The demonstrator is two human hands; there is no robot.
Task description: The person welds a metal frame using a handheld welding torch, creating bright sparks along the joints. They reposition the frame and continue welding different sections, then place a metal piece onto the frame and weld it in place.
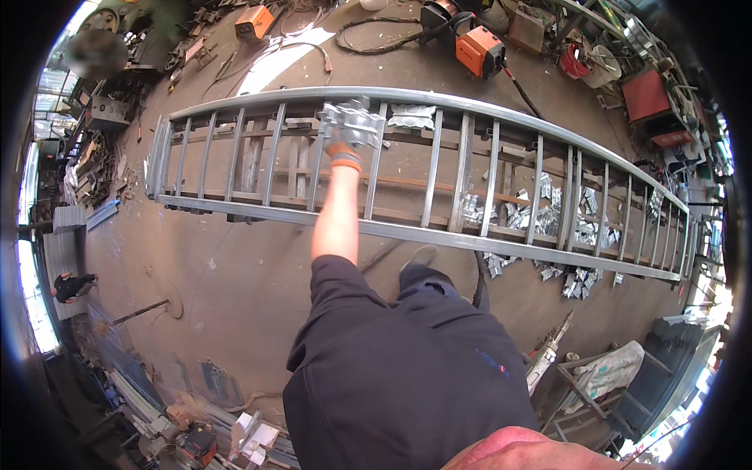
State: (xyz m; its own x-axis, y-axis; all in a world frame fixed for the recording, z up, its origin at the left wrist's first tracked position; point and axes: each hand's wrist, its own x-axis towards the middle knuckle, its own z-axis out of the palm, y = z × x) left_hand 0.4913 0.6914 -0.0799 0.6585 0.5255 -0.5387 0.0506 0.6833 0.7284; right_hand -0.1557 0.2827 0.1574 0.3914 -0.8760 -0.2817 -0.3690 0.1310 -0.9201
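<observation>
While gloved left grip (345, 147), closed, holds jagged silvery metal pieces (352, 120), smooth-railed, ladder-like metal frame (407, 231) lies beneath.

Motion smears the metal pieces (352, 124) in the gloved left hand (343, 147), whose fingers are hidden behind them; the right hand is out of sight. Rungs of the metal frame (431, 168) partly cover scattered brackets (548, 205) on the floor below. A bystander (72, 287) at far left appears too small for detail. The wearer's chin (525, 448) is cropped by the lower edge, and a round object (98, 53) at upper left is blurred.
</observation>
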